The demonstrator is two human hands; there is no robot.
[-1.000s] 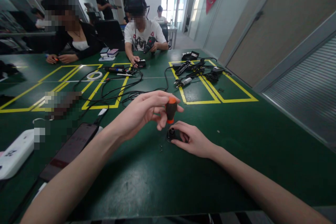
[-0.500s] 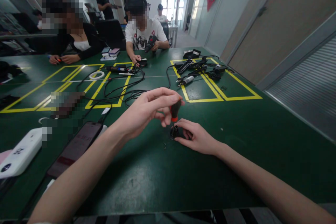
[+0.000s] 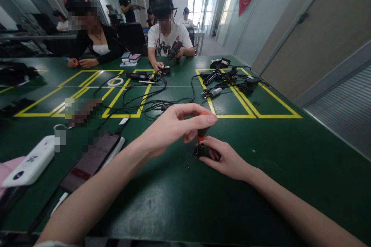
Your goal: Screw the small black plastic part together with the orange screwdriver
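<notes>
My left hand [image 3: 185, 123] is closed around the handle of a short screwdriver [image 3: 202, 133], dark with an orange-red collar and top. The screwdriver points down at a small round black part [image 3: 197, 152] on the green table [image 3: 162, 200]. Thumb and fingers of my right hand [image 3: 224, 156] grip that black part from the right side and hold it against the tabletop. A short post rises from the part; the screwdriver's tip is too small to make out there. A few tiny screws [image 3: 187, 165] lie just left of the part.
A phone [image 3: 91, 160] and a white power bank [image 3: 30, 162] lie at the left. Black cables [image 3: 156, 104] cross the middle. Tools and cords [image 3: 223, 77] sit inside yellow tape outlines. Across the table a person [image 3: 171, 38] holds a drill; another person [image 3: 92, 42] sits farther left.
The whole view has shifted, so the scene sits further right. My left hand has turned and the screwdriver handle leans more to the right. My right hand keeps its grip on the black part.
</notes>
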